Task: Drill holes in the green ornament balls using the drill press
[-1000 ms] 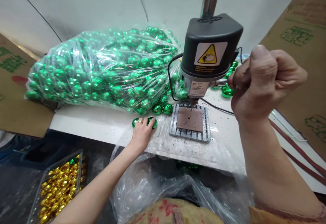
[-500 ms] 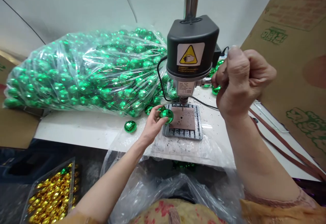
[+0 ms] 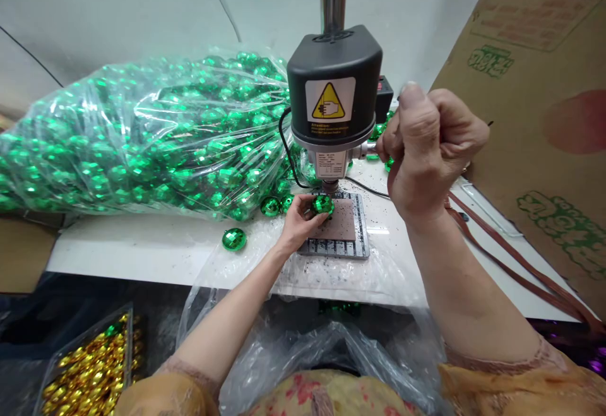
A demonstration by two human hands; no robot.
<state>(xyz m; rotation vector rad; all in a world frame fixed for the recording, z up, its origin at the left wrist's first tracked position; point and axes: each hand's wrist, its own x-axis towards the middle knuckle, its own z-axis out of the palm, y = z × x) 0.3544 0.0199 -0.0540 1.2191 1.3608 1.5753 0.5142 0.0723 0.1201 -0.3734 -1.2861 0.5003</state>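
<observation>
A shiny green faceted ball [image 3: 324, 204] is pinched between the thumb and fingers of my left hand [image 3: 303, 219], right under the chuck [image 3: 330, 185] of a small black drill press [image 3: 334, 88]. Below it lies a brown board [image 3: 343, 223] on the slotted metal base [image 3: 360, 249], sprinkled with dark shavings. My right hand [image 3: 428, 151] is closed in a fist around the feed handle [image 3: 367, 150] at the press's right side; most of the handle is hidden by the fingers. A loose green ball [image 3: 234, 239] rests on the table left of my left hand, and a couple more lie behind it.
A big clear bag of green balls [image 3: 156, 144] fills the table's left side. Cardboard [image 3: 530, 113] stands at the right, beside brown straps [image 3: 511, 245]. Clear plastic sheeting [image 3: 303, 353] hangs over the front edge. A bin of gold balls [image 3: 89, 365] is low at left.
My left hand has brought the green ball rightward and back, from the board's left edge to beneath the chuck. My right hand stays on the handle. The whole view has shifted slightly.
</observation>
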